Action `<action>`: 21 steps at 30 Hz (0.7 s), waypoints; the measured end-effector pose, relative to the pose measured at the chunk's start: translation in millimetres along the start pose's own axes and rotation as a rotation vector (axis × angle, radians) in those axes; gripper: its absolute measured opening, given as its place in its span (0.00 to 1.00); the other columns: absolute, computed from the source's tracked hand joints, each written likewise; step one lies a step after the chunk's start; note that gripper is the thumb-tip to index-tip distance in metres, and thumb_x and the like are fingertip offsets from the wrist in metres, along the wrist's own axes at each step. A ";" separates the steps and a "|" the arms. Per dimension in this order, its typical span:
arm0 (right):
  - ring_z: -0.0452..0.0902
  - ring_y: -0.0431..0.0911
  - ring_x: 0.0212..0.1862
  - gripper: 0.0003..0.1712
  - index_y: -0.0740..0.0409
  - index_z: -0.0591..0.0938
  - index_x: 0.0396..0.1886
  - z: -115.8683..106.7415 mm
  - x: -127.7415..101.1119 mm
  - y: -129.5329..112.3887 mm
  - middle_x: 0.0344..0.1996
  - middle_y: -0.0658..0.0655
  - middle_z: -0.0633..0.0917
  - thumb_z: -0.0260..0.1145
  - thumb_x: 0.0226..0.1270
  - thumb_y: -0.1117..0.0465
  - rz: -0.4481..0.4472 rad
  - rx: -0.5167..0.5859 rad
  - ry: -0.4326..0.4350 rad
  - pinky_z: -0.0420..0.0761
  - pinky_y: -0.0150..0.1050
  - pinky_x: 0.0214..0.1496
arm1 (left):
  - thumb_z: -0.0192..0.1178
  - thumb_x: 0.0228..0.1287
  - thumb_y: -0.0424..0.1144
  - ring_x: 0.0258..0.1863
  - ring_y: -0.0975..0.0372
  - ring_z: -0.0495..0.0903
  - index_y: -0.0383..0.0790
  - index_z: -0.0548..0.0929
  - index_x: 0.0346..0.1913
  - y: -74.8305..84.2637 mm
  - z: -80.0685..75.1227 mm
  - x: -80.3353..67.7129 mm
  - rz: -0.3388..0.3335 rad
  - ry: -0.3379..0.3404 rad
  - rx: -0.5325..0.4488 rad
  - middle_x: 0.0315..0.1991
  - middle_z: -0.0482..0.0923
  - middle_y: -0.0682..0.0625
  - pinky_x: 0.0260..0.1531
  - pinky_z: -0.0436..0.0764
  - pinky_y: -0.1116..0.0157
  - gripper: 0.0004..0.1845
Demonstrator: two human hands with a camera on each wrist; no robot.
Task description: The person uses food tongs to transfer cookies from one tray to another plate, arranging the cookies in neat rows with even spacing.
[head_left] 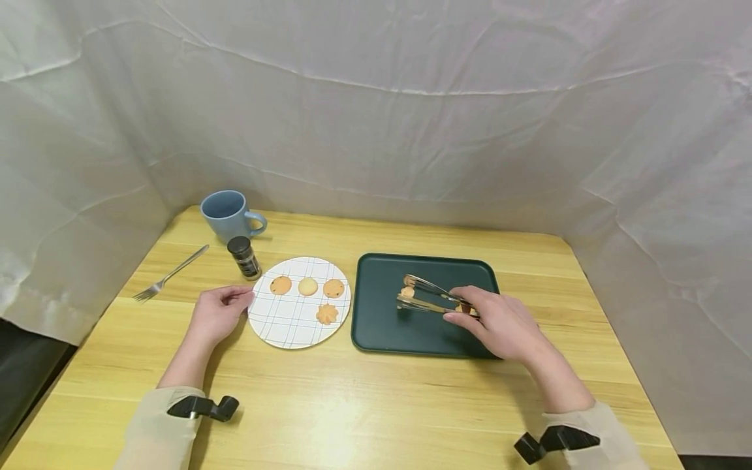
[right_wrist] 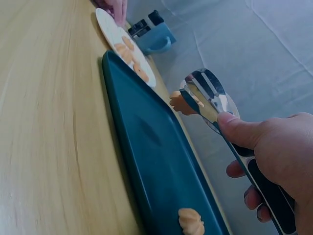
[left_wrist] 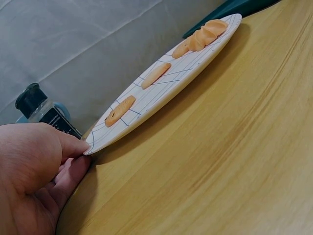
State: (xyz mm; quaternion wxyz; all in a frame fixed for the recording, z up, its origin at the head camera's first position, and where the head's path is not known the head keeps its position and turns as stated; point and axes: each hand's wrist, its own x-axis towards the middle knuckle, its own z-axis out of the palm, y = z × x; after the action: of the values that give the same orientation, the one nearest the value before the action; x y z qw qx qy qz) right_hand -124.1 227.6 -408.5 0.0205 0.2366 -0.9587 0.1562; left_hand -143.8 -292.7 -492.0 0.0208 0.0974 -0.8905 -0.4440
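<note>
My right hand [head_left: 499, 320] grips metal tongs [head_left: 431, 287]. Between the tong ends a flower-shaped cookie [right_wrist: 182, 103] is held above the dark green tray [head_left: 376, 326]. Another cookie [right_wrist: 190, 221] lies on the tray, partly hidden by the hand in the head view. At the left, my left hand [head_left: 219, 314] pinches the rim of a round white plate [head_left: 282, 326] with a checked line pattern, thumb at the edge. On the plate sit three round cookies in a row, one of them pale [head_left: 307, 286], and a flower-shaped cookie [head_left: 327, 314] below them.
Behind the left hand stand a black-capped shaker jar [head_left: 245, 258] and a blue mug [head_left: 226, 219]. A fork [head_left: 170, 274] lies at the far left of the wooden table [head_left: 352, 418]. Pale cloth [head_left: 376, 130] hangs around the back and sides.
</note>
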 end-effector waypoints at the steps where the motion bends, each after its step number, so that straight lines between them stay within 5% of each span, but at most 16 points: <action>1: 0.71 0.37 0.30 0.32 0.51 0.83 0.64 -0.2 1.4 -1.9 0.37 0.42 0.82 0.64 0.76 0.34 -0.007 -0.001 0.000 0.70 0.37 0.29 | 0.61 0.80 0.45 0.50 0.52 0.83 0.30 0.86 0.60 -0.1 0.0 0.1 -0.002 -0.001 0.001 0.52 0.87 0.37 0.43 0.78 0.70 0.21; 9: 0.70 0.36 0.26 0.31 0.50 0.83 0.64 -0.6 11.8 -15.3 0.35 0.39 0.82 0.66 0.74 0.35 -0.052 -0.012 0.014 0.70 0.37 0.28 | 0.60 0.80 0.44 0.52 0.50 0.83 0.31 0.85 0.61 -1.0 0.7 0.5 -0.010 -0.003 0.002 0.54 0.87 0.37 0.48 0.78 0.62 0.21; 21: 0.70 0.35 0.25 0.29 0.49 0.84 0.63 2.6 27.6 -35.9 0.34 0.38 0.80 0.68 0.74 0.37 -0.111 0.009 0.018 0.71 0.37 0.28 | 0.60 0.80 0.44 0.51 0.51 0.83 0.31 0.86 0.61 -1.1 -0.1 0.0 -0.002 -0.001 0.006 0.53 0.87 0.37 0.47 0.78 0.63 0.20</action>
State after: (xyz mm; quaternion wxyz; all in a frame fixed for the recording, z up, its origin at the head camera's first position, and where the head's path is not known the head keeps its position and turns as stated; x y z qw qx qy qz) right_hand -132.0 184.3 -397.4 0.0367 0.2881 -0.9432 0.1611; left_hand -143.7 -293.5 -492.8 0.0198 0.0982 -0.8917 -0.4414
